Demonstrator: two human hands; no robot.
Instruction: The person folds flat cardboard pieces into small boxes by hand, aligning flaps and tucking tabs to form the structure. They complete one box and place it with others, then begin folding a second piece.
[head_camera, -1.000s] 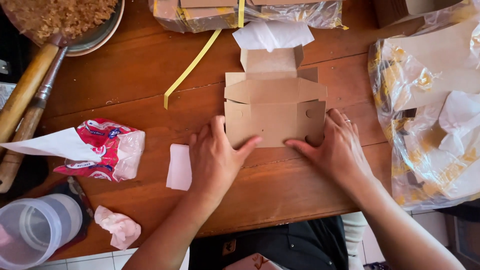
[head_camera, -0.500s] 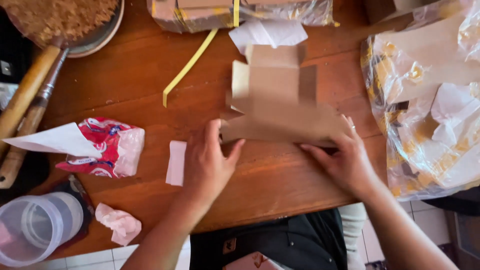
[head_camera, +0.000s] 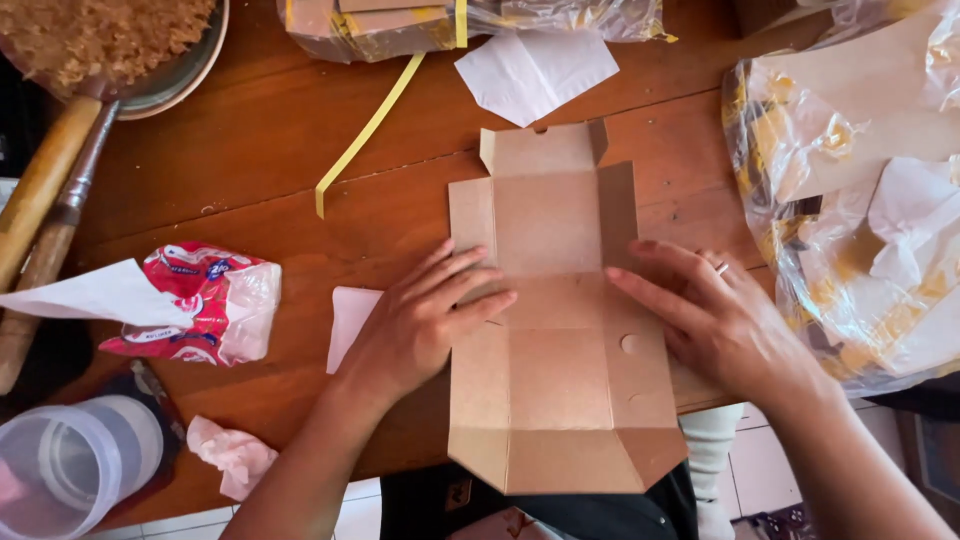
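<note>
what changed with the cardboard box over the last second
The brown cardboard box, half folded up a second ago, now lies opened flat, its near end past the table edge. The left hand and right hand press flat on its side panels. The red packet and yellow strap stayed put.

The left hand (head_camera: 425, 325) and forearm are showing bare, with no sleeve. The right hand (head_camera: 725, 325) is wearing a thin ring (head_camera: 721, 268). At the bottom centre, dark clothing (head_camera: 560, 510) is showing.
</note>
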